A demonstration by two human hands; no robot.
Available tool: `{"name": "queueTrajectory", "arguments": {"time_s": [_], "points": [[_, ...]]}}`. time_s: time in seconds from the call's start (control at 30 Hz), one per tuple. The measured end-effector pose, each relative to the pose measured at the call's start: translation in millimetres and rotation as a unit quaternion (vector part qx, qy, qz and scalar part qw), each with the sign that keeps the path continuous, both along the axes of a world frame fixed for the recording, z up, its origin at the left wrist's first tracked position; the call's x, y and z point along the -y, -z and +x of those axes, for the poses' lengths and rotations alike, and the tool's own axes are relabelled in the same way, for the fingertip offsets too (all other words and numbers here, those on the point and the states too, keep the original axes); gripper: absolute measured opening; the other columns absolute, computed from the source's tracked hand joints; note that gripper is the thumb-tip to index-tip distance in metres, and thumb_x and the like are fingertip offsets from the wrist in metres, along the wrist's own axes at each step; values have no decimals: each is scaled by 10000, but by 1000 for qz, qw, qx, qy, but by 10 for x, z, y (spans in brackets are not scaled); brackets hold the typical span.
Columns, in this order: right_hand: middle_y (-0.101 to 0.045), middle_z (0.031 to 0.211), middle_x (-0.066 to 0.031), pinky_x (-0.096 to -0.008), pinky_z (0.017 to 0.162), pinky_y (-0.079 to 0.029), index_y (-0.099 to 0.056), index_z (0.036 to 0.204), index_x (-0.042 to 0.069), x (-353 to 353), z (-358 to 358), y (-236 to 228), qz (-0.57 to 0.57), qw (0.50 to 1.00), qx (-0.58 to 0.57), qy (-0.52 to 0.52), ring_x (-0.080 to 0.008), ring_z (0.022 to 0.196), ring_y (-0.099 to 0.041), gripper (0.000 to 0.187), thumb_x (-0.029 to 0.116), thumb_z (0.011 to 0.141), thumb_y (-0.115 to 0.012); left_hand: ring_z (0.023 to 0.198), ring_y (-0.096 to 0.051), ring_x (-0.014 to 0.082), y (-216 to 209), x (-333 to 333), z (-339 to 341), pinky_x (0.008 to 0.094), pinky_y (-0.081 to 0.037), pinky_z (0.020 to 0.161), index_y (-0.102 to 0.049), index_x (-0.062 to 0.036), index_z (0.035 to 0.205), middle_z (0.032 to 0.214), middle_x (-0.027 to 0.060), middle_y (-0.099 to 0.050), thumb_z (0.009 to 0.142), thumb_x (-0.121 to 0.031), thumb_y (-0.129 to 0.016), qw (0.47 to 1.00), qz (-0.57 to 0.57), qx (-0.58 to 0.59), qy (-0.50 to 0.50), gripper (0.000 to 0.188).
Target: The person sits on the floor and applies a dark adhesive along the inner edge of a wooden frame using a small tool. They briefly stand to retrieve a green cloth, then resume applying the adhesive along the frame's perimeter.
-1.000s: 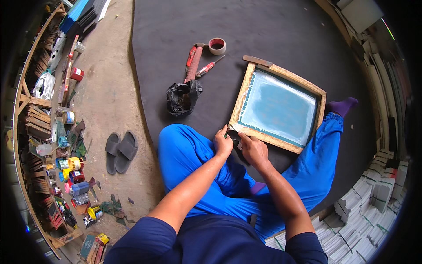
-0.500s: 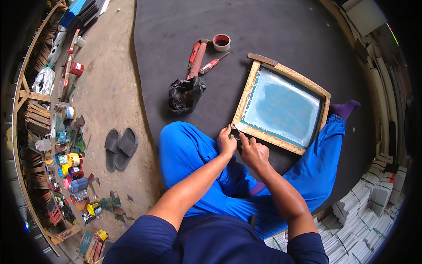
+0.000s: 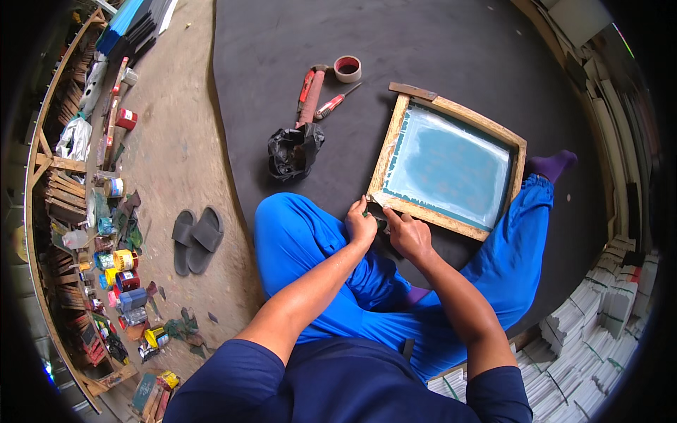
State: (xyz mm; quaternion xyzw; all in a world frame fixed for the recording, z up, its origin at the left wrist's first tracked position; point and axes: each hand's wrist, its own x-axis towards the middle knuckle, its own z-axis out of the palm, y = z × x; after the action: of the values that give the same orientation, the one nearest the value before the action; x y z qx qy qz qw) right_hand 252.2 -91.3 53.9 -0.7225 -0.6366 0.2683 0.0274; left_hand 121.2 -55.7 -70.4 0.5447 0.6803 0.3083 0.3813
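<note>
A wooden-framed printing screen [image 3: 451, 169] with teal mesh lies tilted on the dark mat, its near right side against my right leg. At its near left corner my left hand [image 3: 361, 224] is closed, thumb and fingertips against the wood. A bit of green and something dark show between these fingers. Close beside it, my right hand [image 3: 410, 236] is curled with the index finger stretched toward the same corner. Whatever it grips is mostly hidden beneath the fingers. A small whitish patch shows on the corner by the fingertips.
Beyond my left knee lie a black plastic bag [image 3: 293, 154], a hammer [image 3: 312, 99], a red screwdriver [image 3: 331, 106] and a tape roll [image 3: 348, 69]. Grey slippers [image 3: 197, 240] rest on the floor at left. Paint cans [image 3: 125, 260] line the left; white bundles [image 3: 578, 352] are stacked right.
The whole view has turned slightly. My right index finger has come a little closer to the screen's corner, while my left hand stays at that corner.
</note>
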Motion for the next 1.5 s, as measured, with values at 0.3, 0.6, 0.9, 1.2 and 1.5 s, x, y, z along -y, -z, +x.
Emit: {"name": "queueTrajectory", "arguments": {"time_s": [0.3, 0.6, 0.9, 1.2, 1.5], "points": [[-723, 995, -240, -397, 787, -550, -704, 1253, 129, 97, 76, 294, 49, 988, -141, 51, -374, 897, -714, 328, 154, 930, -651, 1122, -652, 352, 79, 0, -33, 388, -509, 988, -634, -18, 1321, 1239, 186, -671, 781, 51, -592, 1000, 18, -18, 14, 546], [-752, 993, -117, -341, 645, -514, -646, 1319, 23, 106, 209, 750, 93, 970, -222, 31, -188, 735, -687, 378, 144, 961, -648, 1126, -656, 352, 63, -24, -25, 385, -507, 987, -640, -20, 1314, 1237, 189, -676, 775, 60, -585, 1000, 6, 6, 5, 548], [-570, 672, 32, -284, 485, -408, -634, 1332, 27, -33, 286, 597, -121, 777, -555, 272, -103, 542, -520, 366, 160, 992, -602, 1130, -659, 348, 8, -39, 4, 377, -504, 991, -664, -31, 1288, 1231, 183, -684, 790, 66, -565, 1000, -2, 28, -11, 517], [-702, 788, -169, -500, 630, -549, -711, 1218, 172, -79, -55, 36, 94, 995, -13, 6, -367, 725, -712, 334, 221, 900, -623, 1034, -690, 363, -52, -51, 21, 388, -534, 913, -682, -18, 1246, 1134, 205, -709, 803, 56, -553, 999, 24, 25, -13, 468], [-728, 925, -177, -472, 726, -556, -704, 1243, 202, -47, -48, 109, 69, 996, -46, 38, -368, 843, -712, 347, 187, 910, -605, 1049, -683, 365, -51, -41, 7, 388, -528, 923, -678, -2, 1245, 1149, 210, -703, 794, 51, -536, 999, 28, 24, -13, 475]]}}
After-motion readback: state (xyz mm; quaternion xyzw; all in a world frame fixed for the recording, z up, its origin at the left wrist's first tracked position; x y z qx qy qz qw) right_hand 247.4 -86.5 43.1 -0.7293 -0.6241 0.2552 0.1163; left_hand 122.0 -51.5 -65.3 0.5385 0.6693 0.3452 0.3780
